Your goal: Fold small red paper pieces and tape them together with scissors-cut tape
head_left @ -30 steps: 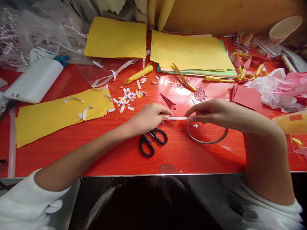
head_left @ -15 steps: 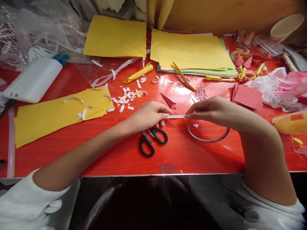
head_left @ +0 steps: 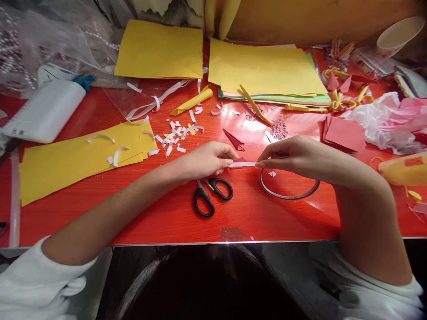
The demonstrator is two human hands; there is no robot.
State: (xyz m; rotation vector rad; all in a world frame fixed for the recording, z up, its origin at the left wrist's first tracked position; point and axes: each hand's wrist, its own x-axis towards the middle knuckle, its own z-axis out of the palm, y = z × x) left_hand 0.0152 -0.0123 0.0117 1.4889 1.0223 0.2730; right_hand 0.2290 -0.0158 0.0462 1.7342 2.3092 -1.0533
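Observation:
Between my two hands a short strip of white tape point(head_left: 244, 164) is stretched level. My left hand point(head_left: 211, 160) pinches its left end between thumb and fingers. Its right end is pinched by my right hand point(head_left: 287, 153), at the top of a thin ring-shaped tape roll point(head_left: 289, 197). Just behind the strip is a small piece of folded red paper point(head_left: 239, 159), partly hidden. Another folded red paper piece point(head_left: 234, 140) lies farther back. Black-handled scissors point(head_left: 204, 202) rest below my left hand, their blades partly covered by it.
White paper scraps point(head_left: 173, 138) lie left of centre. Yellow strips point(head_left: 80, 155) are at the left, with yellow sheets point(head_left: 160, 49) and a paper stack point(head_left: 267, 66) behind. Red paper squares point(head_left: 345, 133) and crumpled tissue point(head_left: 376, 120) lie at right. A white box point(head_left: 48, 111) stands left.
My hands have shifted very slightly, and the white tape strip now sits a little lower. Slightly more of the folded red paper shows behind it.

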